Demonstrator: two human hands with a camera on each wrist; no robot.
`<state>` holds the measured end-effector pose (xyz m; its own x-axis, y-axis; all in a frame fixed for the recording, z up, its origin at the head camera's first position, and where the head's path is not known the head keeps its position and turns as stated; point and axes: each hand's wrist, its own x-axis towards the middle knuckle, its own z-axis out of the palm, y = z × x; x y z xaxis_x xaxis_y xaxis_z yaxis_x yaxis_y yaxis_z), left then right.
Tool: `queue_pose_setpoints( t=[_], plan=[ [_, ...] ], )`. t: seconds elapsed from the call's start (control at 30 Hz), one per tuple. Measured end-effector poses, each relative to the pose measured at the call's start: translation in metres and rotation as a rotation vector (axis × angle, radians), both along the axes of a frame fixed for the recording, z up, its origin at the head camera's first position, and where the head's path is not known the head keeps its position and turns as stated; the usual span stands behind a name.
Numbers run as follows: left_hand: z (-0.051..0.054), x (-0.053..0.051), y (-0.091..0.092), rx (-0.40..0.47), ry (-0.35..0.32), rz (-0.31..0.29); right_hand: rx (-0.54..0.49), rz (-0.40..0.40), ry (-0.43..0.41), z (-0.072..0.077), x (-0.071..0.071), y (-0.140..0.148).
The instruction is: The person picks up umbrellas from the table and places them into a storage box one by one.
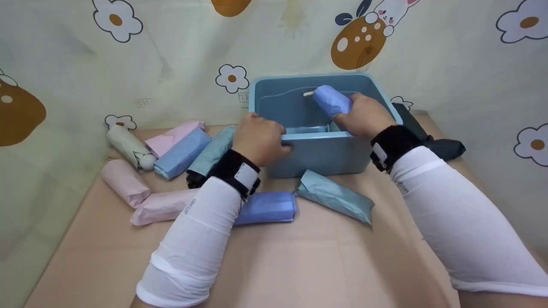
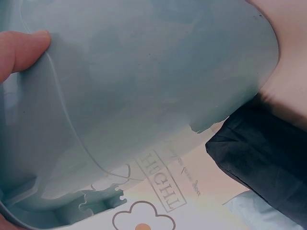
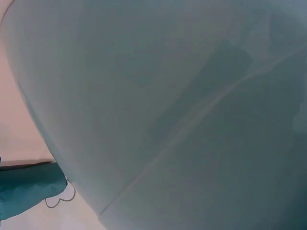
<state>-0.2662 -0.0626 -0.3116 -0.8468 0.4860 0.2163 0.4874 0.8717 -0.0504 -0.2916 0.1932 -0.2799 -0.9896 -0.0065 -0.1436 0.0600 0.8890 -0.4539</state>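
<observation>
The left hand (image 1: pixel 260 139) gripped the near rim of a blue plastic bin (image 1: pixel 319 156), while the right hand (image 1: pixel 369 114) grasped a periwinkle folded umbrella (image 1: pixel 330 100) — held at the bin's opening — and a teal folded umbrella (image 1: pixel 335 196) lay in front on the worktop (image 1: pixel 334 261).

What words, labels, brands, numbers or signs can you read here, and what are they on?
"H?GHT": boxed word on the patterned wall covering, left wrist view; its second character is unclear.
Script line beside it: too blurred to read.
Boxed marks on that covering, head view: too small to read.
Lettering on the left sleeve and right sleeve: too small to read.
</observation>
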Motion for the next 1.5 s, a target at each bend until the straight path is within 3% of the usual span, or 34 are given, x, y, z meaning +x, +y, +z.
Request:
queue_pose_setpoints(
  t=[0.57, 0.93, 1.13, 1.5],
  plan=[
    [0.0008, -0.0003, 0.0001, 0.006, -0.028, 0.017, 0.062, 0.009, -0.075, 0.0032, -0.0021, -0.0027],
    [-0.0003, 0.0007, -0.0004, 0.024, 0.003, 0.007, 0.139, 0.053, -0.069, 0.0026, -0.0042, -0.0013],
    [-0.0008, 0.0012, 0.0004, 0.030, 0.001, 0.000, 0.144, 0.069, -0.125, 0.0040, -0.0034, -0.0006],
    [-0.0007, 0.0014, -0.0001, 0.018, -0.003, -0.001, 0.122, 0.076, -0.113, 0.0026, -0.0028, 0.0002]
  ],
)
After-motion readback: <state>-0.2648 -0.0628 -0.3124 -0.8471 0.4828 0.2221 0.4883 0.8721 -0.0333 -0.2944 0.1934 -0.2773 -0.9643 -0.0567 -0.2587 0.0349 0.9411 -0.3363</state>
